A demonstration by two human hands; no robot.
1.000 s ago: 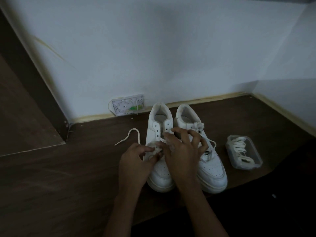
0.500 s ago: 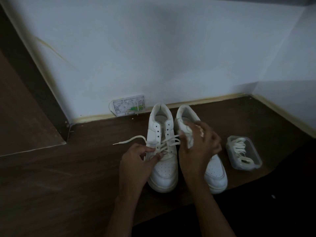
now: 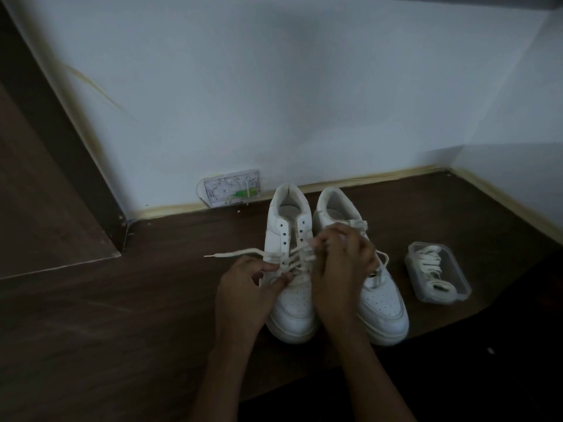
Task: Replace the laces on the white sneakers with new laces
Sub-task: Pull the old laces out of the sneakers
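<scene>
Dark wood surface [image 3: 106,330] ran up to a pale wall [image 3: 274,86] at the far side, w/ yellowish trim along the join. Two white sneakers stood side by side, heels to the wall, toes near. Left sneaker [image 3: 292,312] sat approx. centre of the scene, upper eyelets bare, a cream lace [image 3: 243,253] crossing its lower eyelets; one loose end ran out to the left & lay on the surface. Right sneaker [image 3: 384,303] touched it on the right, partly hidden behind the right hand, w/ lace showing at its top & side.

Left hand [image 3: 243,287] was at the left sneaker's left side, thumb & fingers curled, pinching the lace by the lower eyelets. Right hand [image 3: 344,269] was over the gap between the tongues, fingers curled onto the lace at the left sneaker's right eyelet row.

Clear plastic box [image 3: 437,272] stood right of the pair, apart from it, holding coiled cream laces [image 3: 429,263]. Small white plate [image 3: 233,191] w/ a green mark was fixed low on the wall, far left of the heels.
</scene>
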